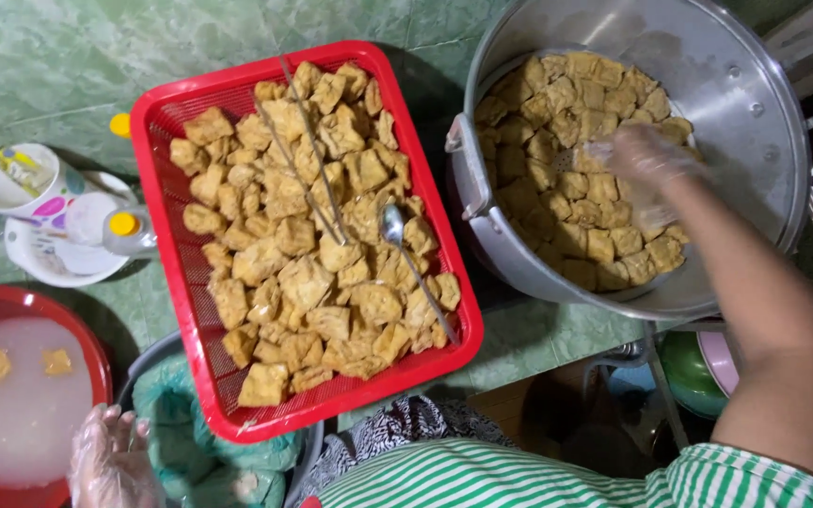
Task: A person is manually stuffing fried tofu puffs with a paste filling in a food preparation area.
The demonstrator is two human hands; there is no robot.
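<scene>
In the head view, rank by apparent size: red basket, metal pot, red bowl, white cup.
1. Red basket and metal pot: look alike, not ranked.
2. Red bowl, partly cut off by the frame.
3. White cup, smallest.

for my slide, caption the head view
Gloved right hand reaches into a metal pot of fried tofu beside a red basket.

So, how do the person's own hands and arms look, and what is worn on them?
Both hands wear thin, clear, crinkly plastic gloves: the left hand at the bottom edge, the right hand, blurred, over the pot. The right forearm is bare. Its short sleeve is green and white striped.
</scene>
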